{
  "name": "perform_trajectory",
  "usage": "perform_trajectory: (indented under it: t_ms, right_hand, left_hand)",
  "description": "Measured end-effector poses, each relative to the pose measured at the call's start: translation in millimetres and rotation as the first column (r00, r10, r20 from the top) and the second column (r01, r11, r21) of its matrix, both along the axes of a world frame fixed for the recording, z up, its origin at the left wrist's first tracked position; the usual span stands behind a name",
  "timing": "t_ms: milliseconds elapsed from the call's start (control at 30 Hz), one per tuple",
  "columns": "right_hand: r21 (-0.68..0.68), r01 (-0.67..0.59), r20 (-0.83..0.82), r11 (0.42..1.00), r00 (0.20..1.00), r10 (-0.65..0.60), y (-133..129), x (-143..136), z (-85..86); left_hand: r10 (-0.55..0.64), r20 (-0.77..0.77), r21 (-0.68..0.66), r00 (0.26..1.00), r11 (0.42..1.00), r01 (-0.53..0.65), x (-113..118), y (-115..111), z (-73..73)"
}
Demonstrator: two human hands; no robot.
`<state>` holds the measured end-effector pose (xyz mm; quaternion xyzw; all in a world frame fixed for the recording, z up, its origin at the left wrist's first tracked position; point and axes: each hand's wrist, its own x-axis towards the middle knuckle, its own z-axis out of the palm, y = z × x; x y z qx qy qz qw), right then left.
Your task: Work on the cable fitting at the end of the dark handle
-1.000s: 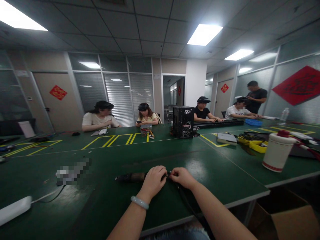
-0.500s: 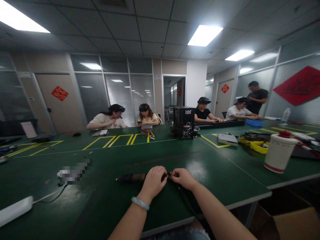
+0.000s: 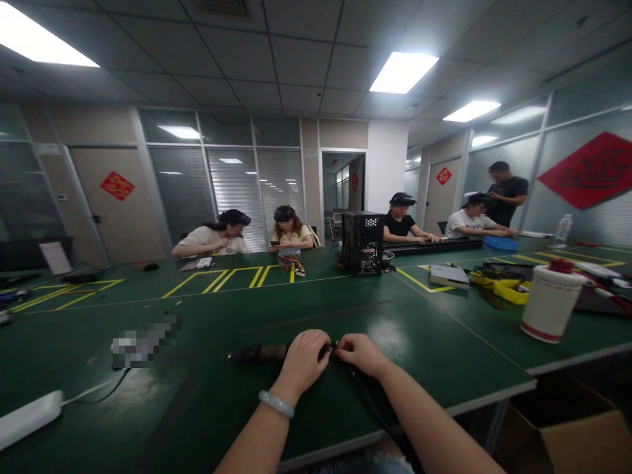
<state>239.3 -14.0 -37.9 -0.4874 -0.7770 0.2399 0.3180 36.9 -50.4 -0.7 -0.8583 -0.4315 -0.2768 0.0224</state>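
A long dark cylinder (image 3: 270,353) with a brownish middle and a tapered left end lies on the green table. My left hand (image 3: 307,355), with a pale bangle at the wrist, is closed over its right end; the fingers hide that part. Close beside it, my right hand (image 3: 363,354) pinches the end of a black strap (image 3: 368,395), which runs down over the table's front edge toward my lap. A small dark piece with a shiny spot shows between the two hands' fingertips. I cannot make out whether strap and cylinder are joined there.
A white power strip (image 3: 32,418) and a blurred-out item (image 3: 145,342) lie to the left. Ahead stands a black computer case (image 3: 363,242). At right are a white cup (image 3: 552,303), a yellow tray (image 3: 516,289) and a cardboard box (image 3: 585,441) below. Several people sit across the table.
My hands keep almost the same place and grip, close together at the cylinder's right end. Across the table, the person at far left has leaned slightly to the right.
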Motion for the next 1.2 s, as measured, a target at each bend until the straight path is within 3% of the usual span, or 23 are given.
perform_trajectory:
  t_ms: [300,800,1200]
  right_hand:
    - [0.008,0.006,-0.006,1.000,1.000,-0.006,2.4,-1.4,-5.2]
    - [0.007,-0.006,-0.012,1.000,1.000,0.006,2.8,1.0,-5.8]
    - [0.018,0.003,-0.004,1.000,1.000,-0.003,3.3,-0.8,-5.7]
  left_hand:
    - [0.020,-0.013,0.022,1.000,1.000,-0.020,1.3,3.7,-3.9]
    - [0.055,-0.032,-0.067,0.998,0.996,-0.057,0.1,0.4,-0.7]
    - [0.038,-0.056,-0.040,0.998,0.998,-0.040,-0.3,4.8,-3.3]
